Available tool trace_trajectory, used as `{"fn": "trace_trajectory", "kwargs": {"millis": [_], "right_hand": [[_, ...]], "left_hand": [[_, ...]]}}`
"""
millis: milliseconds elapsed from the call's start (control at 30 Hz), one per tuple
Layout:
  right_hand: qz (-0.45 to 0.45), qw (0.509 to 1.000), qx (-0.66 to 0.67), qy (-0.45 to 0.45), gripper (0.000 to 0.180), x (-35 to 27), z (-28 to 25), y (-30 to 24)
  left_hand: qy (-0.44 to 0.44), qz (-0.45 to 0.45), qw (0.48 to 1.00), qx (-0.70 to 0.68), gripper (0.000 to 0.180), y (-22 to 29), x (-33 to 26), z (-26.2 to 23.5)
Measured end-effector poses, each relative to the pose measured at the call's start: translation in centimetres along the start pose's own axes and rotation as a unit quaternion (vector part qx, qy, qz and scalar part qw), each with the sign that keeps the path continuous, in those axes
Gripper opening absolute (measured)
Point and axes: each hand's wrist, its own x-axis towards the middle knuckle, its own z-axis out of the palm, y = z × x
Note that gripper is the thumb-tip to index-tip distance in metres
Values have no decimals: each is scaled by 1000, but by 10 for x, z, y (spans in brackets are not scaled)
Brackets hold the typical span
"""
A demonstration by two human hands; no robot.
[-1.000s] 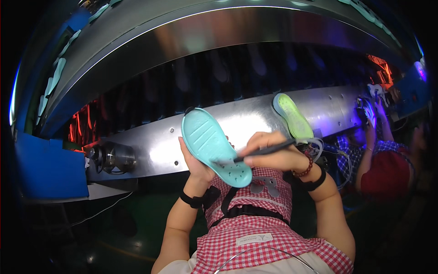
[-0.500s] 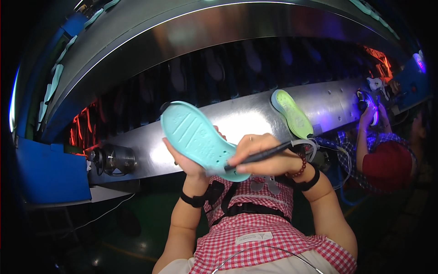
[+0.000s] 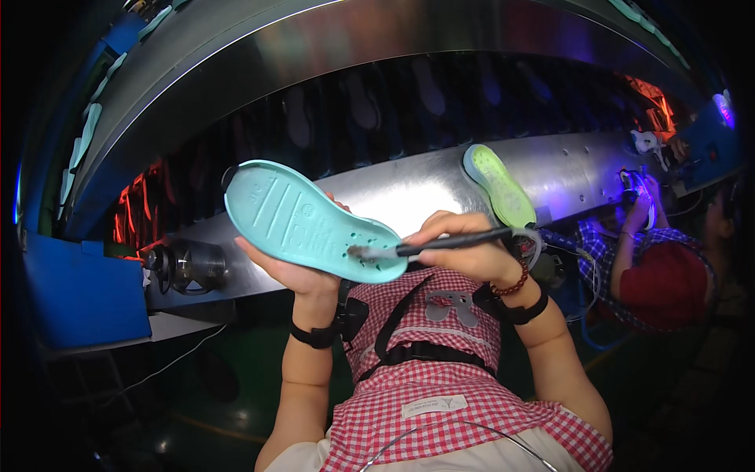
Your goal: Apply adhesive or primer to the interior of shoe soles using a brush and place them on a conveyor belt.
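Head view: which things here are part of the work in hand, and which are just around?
In hand:
- teal shoe sole, held by left hand
- brush, in right hand, bristles on the sole

Just around:
- green sole on metal ledge
- co-worker's hand

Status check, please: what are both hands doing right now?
Left hand holds teal sole. Right hand grips brush, tip on sole. Nothing in the way.

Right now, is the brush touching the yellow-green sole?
No, the brush in the right hand touches the turquoise sole held by the left hand.
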Motion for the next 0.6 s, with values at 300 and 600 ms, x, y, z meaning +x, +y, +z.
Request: {"fn": "trace_trajectory", "kwargs": {"millis": [300, 600], "right_hand": [[8, 978, 205, -39, 17, -1, 3, 26], [-11, 993, 14, -121, 19, -11, 9, -11]], "left_hand": [[-65, -84, 982, -154, 83, 7, -5, 1], [-124, -221, 967, -23, 67, -19, -31, -32]]}}
